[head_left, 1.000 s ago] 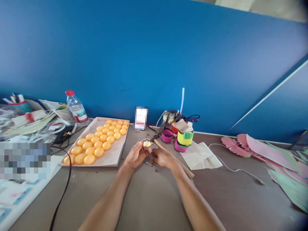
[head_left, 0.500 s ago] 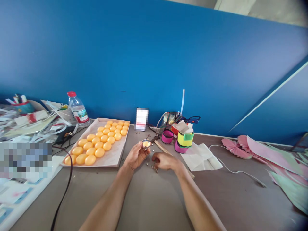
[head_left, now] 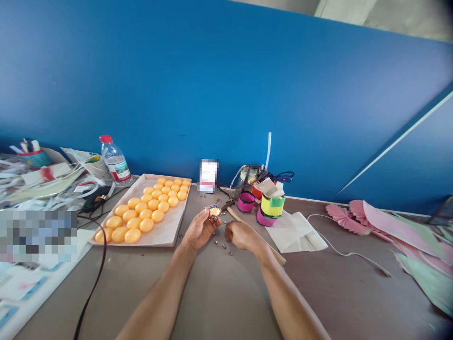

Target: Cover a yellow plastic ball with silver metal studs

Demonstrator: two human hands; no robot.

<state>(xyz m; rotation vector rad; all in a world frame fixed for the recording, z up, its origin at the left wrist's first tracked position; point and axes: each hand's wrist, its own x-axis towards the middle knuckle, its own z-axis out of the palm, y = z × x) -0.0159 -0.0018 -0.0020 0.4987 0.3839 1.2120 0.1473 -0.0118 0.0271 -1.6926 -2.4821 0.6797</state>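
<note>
And here's the left hand (head_left: 199, 231), fingertips pinched round a small yellow-centred piece (head_left: 214, 212) edged with shiny bits — up at that hand's one o'clock. Over at three o'clock from it, the right hand (head_left: 244, 235) is curled in; whether it grips anything, I cannot tell. Metal bits (head_left: 223, 246) dot the table (head_left: 221, 297) at its eight o'clock — and ten o'clock of both hands, a tray (head_left: 169, 229) of orange balls (head_left: 146, 225).
</note>
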